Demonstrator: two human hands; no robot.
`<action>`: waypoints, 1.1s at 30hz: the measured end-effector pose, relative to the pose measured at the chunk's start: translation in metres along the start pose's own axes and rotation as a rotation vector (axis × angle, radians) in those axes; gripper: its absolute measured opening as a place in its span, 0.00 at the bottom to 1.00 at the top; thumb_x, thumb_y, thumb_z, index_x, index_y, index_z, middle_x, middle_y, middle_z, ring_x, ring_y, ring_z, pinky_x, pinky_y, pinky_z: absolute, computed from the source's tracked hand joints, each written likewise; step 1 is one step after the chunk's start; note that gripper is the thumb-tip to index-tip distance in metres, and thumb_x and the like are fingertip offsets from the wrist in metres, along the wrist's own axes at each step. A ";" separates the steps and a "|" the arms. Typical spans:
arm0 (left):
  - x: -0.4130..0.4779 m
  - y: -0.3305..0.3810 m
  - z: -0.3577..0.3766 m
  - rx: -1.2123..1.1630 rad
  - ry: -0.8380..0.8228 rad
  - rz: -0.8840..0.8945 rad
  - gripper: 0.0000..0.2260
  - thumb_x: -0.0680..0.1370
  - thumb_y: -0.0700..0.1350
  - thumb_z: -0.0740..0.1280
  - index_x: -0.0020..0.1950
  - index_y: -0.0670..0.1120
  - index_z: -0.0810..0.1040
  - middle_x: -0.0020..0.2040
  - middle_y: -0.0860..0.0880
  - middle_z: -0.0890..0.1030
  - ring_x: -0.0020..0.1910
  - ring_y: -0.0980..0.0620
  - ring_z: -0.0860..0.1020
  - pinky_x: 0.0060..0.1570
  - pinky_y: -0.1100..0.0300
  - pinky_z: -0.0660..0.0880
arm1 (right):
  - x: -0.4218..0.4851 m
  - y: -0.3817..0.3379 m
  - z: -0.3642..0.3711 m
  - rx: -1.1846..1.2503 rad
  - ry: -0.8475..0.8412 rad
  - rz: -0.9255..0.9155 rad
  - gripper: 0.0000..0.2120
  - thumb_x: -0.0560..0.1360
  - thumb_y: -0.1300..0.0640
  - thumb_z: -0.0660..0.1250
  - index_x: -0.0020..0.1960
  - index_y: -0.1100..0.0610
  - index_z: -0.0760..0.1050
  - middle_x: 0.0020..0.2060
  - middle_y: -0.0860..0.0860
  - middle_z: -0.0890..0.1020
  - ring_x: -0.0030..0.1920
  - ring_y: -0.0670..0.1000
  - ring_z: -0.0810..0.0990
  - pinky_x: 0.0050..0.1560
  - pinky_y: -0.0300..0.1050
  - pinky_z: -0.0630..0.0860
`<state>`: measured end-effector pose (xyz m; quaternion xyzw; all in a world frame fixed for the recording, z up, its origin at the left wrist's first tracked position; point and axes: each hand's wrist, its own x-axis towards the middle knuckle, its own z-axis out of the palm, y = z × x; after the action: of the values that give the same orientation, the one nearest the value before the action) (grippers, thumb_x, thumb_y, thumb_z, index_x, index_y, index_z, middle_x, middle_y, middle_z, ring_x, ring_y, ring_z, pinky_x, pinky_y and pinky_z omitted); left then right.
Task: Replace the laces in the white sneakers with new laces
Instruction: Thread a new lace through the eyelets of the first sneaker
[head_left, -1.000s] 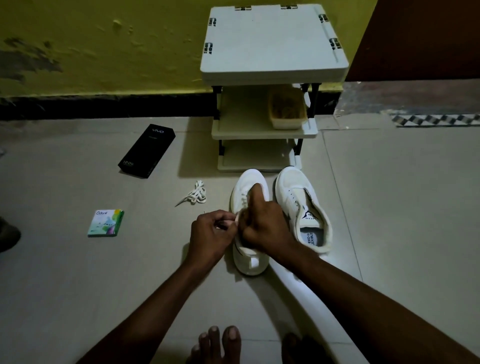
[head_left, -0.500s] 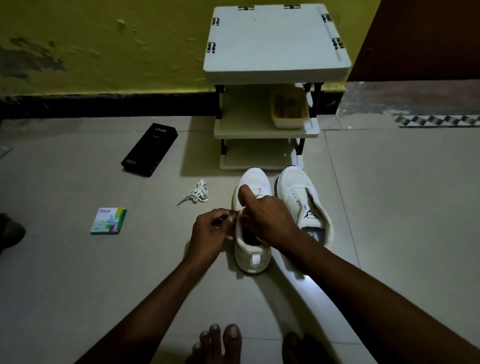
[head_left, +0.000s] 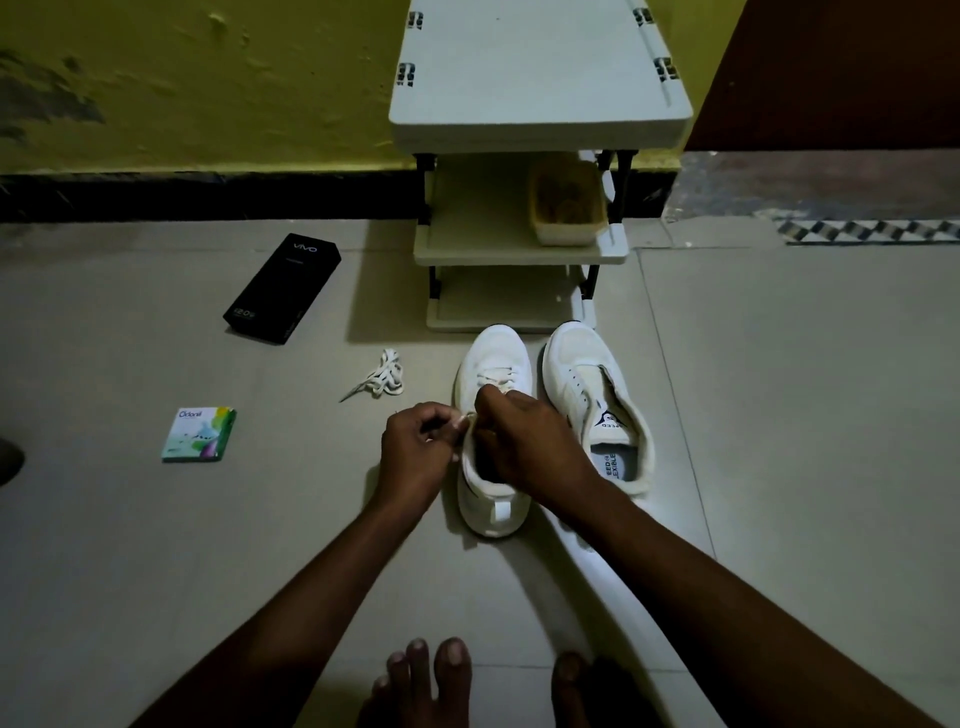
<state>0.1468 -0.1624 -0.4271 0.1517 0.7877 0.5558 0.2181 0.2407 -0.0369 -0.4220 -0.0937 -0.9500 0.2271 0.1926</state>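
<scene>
Pinching the lace (head_left: 493, 374) with the left hand (head_left: 415, 449) at the left sneaker (head_left: 493, 348)'s left edge, right hand (head_left: 535, 447) curled on it above the tongue, right sneaker (head_left: 582, 364) just beside, spare lace (head_left: 383, 378) farther left.

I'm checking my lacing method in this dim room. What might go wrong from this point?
1. The right hand covers the eyelets of the laced sneaker, and the light is poor, so the lace may skip a hole or twist.
2. The left hand pinches the lace too, so nothing pins the sneaker; a tug might tip it against the unlaced sneaker beside it.
3. The bundled lace on the floor could get mixed up with this one.
</scene>
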 end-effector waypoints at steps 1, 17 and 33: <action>0.000 0.000 -0.001 -0.009 -0.003 0.003 0.03 0.78 0.37 0.72 0.45 0.40 0.84 0.37 0.46 0.84 0.32 0.55 0.78 0.35 0.65 0.75 | 0.000 0.000 -0.001 -0.002 -0.018 -0.006 0.17 0.68 0.61 0.71 0.49 0.53 0.65 0.38 0.56 0.77 0.36 0.61 0.76 0.29 0.47 0.68; 0.013 -0.005 0.001 0.244 -0.175 0.024 0.06 0.83 0.43 0.64 0.46 0.48 0.74 0.43 0.51 0.79 0.44 0.51 0.77 0.44 0.56 0.71 | -0.004 0.007 -0.002 -0.089 0.043 0.007 0.06 0.73 0.59 0.69 0.41 0.62 0.78 0.47 0.58 0.76 0.48 0.59 0.73 0.35 0.49 0.72; 0.009 0.003 0.000 0.184 -0.111 0.035 0.08 0.82 0.39 0.64 0.44 0.48 0.73 0.40 0.44 0.82 0.35 0.46 0.79 0.37 0.50 0.78 | -0.002 0.004 0.001 -0.105 -0.028 0.071 0.13 0.72 0.53 0.60 0.39 0.60 0.79 0.45 0.56 0.74 0.47 0.58 0.71 0.40 0.54 0.74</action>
<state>0.1393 -0.1573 -0.4253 0.2153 0.8193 0.4756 0.2370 0.2421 -0.0346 -0.4252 -0.1340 -0.9593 0.1851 0.1661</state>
